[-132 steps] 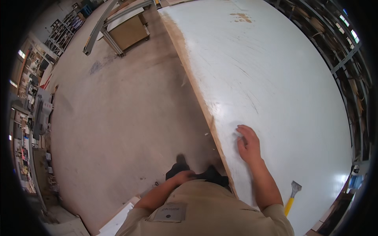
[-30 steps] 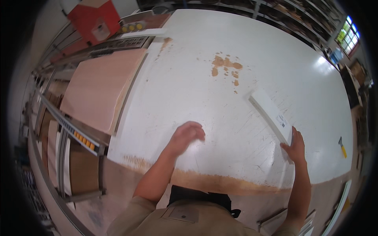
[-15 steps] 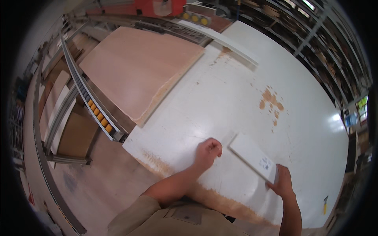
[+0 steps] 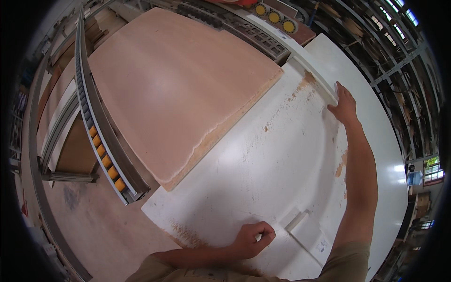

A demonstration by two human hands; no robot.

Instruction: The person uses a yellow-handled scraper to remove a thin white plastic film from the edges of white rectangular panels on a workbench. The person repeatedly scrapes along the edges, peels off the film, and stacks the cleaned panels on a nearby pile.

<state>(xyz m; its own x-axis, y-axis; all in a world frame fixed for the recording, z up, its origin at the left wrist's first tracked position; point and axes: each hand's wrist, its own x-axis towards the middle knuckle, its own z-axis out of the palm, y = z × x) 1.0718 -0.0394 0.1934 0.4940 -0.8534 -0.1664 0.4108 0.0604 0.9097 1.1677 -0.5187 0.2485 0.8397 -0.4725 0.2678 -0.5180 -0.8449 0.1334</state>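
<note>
My left hand (image 4: pixel 253 238) is curled into a fist, knuckles resting on the big white panel (image 4: pixel 263 169) near its front edge. I cannot make out anything inside the fist. Just right of it lies a small white rectangular offcut (image 4: pixel 307 231), flat on the panel. My right arm is stretched far forward. My right hand (image 4: pixel 344 106) lies flat with its fingertips against a long white strip (image 4: pixel 314 69) that runs along the panel's far side. Patches of brown sawdust (image 4: pixel 300 91) lie by that strip.
A large brown plywood sheet (image 4: pixel 178 89) overlaps the white panel on the left. Beside it runs a grey roller rail with yellow rollers (image 4: pixel 105 160). Bare workshop floor (image 4: pixel 94 225) lies at lower left. Metal racks (image 4: pixel 399 56) line the right side.
My right hand has left the small white offcut and reached far forward to the long white strip. My left hand stays fisted near the front edge. The view has swung left.
</note>
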